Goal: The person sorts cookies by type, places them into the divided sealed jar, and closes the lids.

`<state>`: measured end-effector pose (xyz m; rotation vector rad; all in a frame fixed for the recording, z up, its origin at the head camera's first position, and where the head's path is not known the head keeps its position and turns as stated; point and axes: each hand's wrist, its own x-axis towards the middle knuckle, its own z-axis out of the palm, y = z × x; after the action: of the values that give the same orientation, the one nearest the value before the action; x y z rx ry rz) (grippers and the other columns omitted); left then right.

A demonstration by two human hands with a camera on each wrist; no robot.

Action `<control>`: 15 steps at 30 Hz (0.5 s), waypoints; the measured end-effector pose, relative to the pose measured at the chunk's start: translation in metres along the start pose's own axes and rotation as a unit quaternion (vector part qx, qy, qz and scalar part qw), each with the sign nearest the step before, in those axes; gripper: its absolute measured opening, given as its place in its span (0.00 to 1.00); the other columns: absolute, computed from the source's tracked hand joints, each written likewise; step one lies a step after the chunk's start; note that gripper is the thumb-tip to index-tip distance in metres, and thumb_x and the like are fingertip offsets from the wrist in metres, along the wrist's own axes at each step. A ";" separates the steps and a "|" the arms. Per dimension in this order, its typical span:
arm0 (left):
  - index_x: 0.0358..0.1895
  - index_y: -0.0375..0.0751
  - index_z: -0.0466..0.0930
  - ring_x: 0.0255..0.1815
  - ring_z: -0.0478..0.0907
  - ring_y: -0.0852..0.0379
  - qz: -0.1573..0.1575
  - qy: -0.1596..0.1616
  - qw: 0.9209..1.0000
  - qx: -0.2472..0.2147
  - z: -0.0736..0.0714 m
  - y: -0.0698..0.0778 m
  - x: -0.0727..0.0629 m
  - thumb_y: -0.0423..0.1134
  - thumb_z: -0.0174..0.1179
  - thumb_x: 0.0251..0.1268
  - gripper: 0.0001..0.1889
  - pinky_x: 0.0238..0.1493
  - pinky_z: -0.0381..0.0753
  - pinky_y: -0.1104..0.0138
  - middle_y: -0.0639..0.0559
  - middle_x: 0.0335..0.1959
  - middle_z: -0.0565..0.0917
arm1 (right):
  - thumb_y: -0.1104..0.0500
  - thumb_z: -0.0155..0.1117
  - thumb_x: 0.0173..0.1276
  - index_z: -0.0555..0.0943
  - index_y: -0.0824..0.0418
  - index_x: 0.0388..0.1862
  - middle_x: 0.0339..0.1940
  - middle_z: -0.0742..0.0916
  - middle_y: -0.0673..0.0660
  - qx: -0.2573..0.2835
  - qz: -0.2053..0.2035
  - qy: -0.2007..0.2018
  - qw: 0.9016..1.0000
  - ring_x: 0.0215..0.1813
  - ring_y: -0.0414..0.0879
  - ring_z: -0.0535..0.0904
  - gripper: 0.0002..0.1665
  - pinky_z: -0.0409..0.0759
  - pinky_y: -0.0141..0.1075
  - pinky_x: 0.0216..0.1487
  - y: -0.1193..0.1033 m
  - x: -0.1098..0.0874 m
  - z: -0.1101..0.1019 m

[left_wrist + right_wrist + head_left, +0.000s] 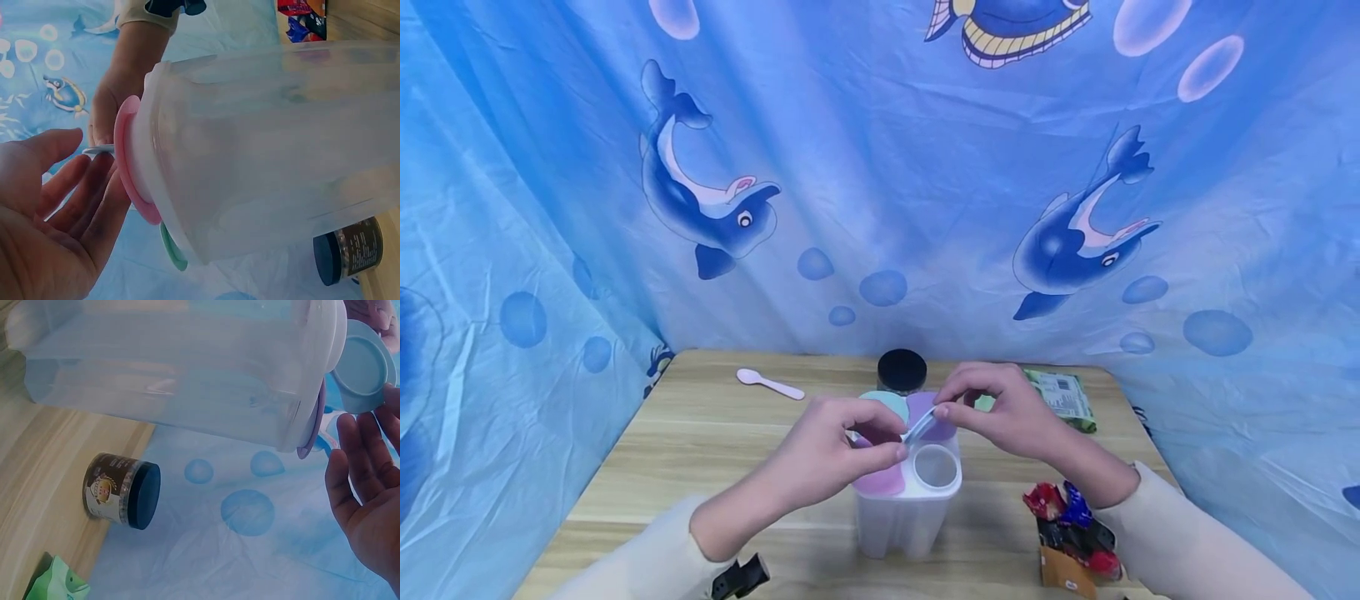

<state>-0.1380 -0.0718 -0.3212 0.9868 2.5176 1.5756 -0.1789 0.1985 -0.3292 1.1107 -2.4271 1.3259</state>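
Observation:
A light blue round lid (359, 365) is tilted above a clear plastic storage canister (901, 525) with a white top. My left hand (823, 450) pinches one edge of the lid between thumb and fingers. At the opposite edge, my right hand (1007, 410) pinches it too. Just below the lid, one round opening (936, 467) in the canister top is uncovered. Pink (880, 481), purple (942, 429) and green (886, 402) lids sit on the top's other parts. In the left wrist view the blue lid (98, 150) shows edge-on.
Behind the canister stands a black-capped jar (902, 369). A white plastic spoon (770, 383) lies at the back left. A green packet (1063, 398) rests at the back right, and several colourful wrapped snacks (1071, 533) lie near my right forearm. A blue sea-print curtain (880, 167) surrounds the table.

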 end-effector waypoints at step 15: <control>0.34 0.51 0.90 0.34 0.84 0.65 -0.014 0.014 0.999 0.028 0.005 -0.004 0.002 0.43 0.72 0.63 0.02 0.34 0.87 0.67 0.67 0.30 0.87 | 0.61 0.71 0.70 0.90 0.50 0.44 0.41 0.90 0.47 0.000 -0.009 -0.008 1.000 0.38 0.41 0.83 0.08 0.84 0.35 0.38 0.005 -0.003 -0.004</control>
<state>-0.1394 -0.0679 -0.3262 0.9386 2.5961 1.5296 -0.1809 0.2049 -0.3309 1.1447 -2.4227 1.3174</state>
